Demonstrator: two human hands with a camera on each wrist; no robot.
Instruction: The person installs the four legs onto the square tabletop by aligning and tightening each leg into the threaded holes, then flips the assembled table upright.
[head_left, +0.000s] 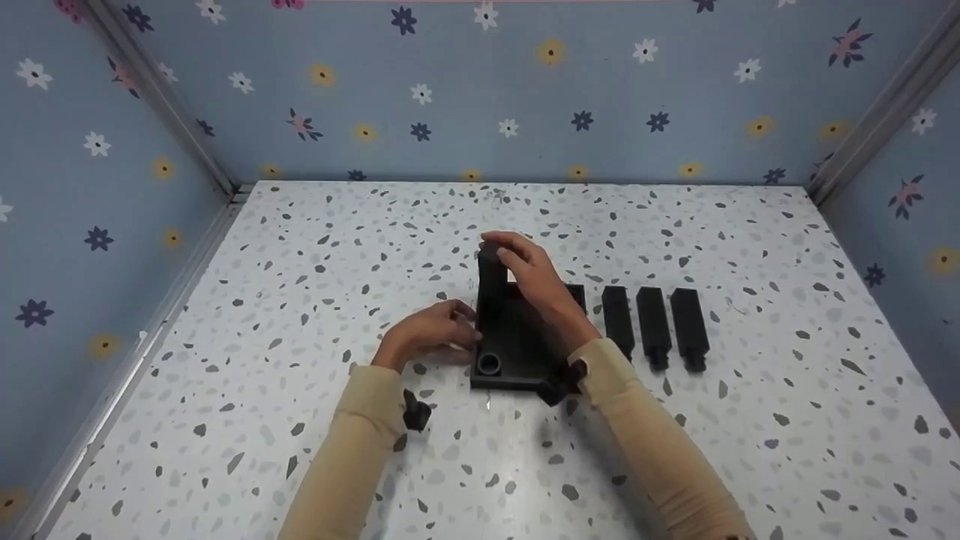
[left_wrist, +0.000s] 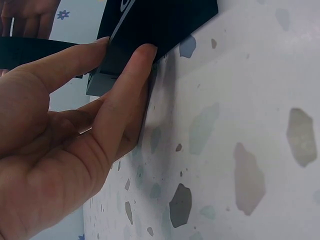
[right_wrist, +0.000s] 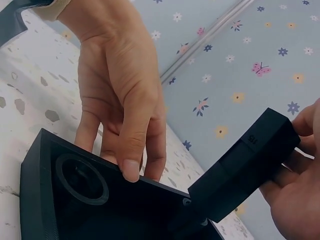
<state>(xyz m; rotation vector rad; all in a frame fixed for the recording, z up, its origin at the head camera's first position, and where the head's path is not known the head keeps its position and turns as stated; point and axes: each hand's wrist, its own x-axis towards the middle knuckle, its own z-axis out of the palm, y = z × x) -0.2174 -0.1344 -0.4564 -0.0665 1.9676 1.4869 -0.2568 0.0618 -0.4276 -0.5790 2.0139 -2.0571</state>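
Note:
A shallow black tray (head_left: 499, 383) with raised walls lies on the table, a round ring socket (head_left: 489, 364) in its near left corner. My left hand (head_left: 435, 328) holds the tray's left wall; in the right wrist view its thumb (right_wrist: 131, 169) lies over the rim while the other fingers are outside. At the far left corner stands a square black post (head_left: 492, 281), marked with a number in the right wrist view. My right hand (head_left: 534, 274) grips this post near its top. The post leans in the right wrist view, its lower end right at the tray corner.
Three similar black posts, left (head_left: 617, 315), middle (head_left: 652, 322) and right (head_left: 688, 322), lie side by side right of the tray, narrow stepped ends toward me. Flower-patterned walls (head_left: 450, 90) enclose the speckled table (head_left: 300, 247) at the back and sides.

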